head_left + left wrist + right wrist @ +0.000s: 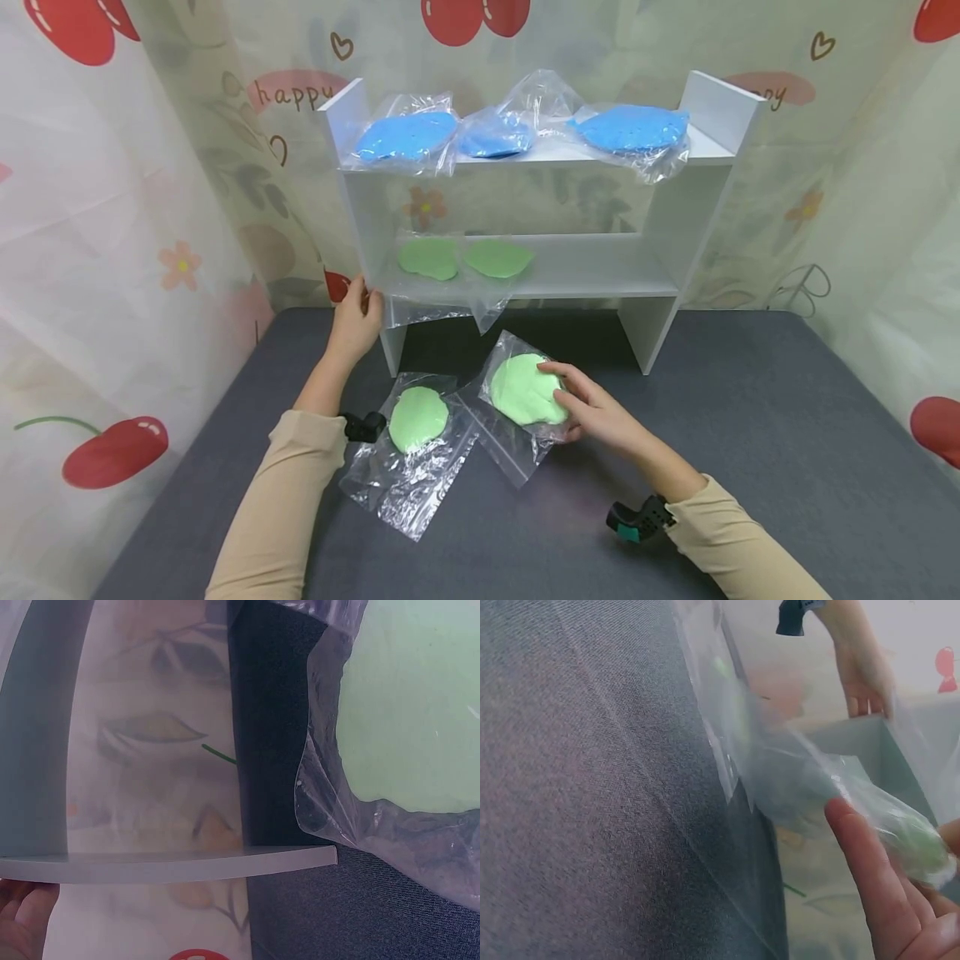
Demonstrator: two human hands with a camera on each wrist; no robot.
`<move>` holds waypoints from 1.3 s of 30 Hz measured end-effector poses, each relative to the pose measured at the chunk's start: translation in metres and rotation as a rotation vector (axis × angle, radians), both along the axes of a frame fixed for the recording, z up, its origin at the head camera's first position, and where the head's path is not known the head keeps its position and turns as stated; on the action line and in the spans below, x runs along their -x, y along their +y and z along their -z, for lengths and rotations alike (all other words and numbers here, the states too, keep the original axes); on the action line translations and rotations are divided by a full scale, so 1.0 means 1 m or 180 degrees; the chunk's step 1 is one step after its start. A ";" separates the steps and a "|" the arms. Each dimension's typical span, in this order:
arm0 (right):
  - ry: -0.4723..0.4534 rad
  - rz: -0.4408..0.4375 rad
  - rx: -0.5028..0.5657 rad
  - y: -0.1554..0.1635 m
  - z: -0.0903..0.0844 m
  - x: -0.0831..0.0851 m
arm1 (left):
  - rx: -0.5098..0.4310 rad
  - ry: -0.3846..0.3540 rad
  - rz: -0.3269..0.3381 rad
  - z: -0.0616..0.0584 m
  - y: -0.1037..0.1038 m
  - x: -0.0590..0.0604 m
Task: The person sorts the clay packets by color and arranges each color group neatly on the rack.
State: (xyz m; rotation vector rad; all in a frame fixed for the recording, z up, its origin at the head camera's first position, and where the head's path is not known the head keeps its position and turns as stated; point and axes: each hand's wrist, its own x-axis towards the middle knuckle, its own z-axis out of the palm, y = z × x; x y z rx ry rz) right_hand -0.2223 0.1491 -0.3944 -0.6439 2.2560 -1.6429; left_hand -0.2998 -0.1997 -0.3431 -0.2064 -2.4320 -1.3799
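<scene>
My right hand (600, 412) grips a clear zip bag with a flat light-green lump of clay-like stuff (525, 389), raised over the table. In the right wrist view its fingers (866, 862) lie along the plastic. My left hand (356, 321) holds the left side panel of a white shelf (585, 267); in the left wrist view only a bit of that hand (28, 915) shows against the panel. Below the left forearm, another bagged green lump (417, 418) lies on the table. Two more green bags (429, 258) sit side by side on the middle board, their plastic hanging over its front edge.
Three bagged blue lumps (633, 129) lie along the top board, between its raised ends. The dark grey table (750, 433) runs under the shelf. A printed curtain (142, 208) hangs behind and at both sides. A thin looped cord (806, 287) is at the right rear.
</scene>
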 end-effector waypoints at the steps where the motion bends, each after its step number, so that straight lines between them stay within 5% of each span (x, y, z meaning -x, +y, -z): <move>1: 0.0028 -0.0017 -0.0029 0.001 -0.001 -0.001 | 0.0000 -0.0002 0.0000 0.000 0.000 0.000; 17: 0.0827 0.0139 0.0301 0.017 -0.004 -0.001 | 0.0002 -0.0008 0.0014 0.000 0.001 0.000; 30: 0.0864 0.0194 0.0507 0.030 -0.017 -0.004 | 0.0020 0.0013 -0.0003 0.000 0.001 -0.002; 39: 0.1160 0.0354 0.1023 0.040 -0.030 -0.005 | 0.0021 0.0004 -0.0029 0.000 0.001 -0.002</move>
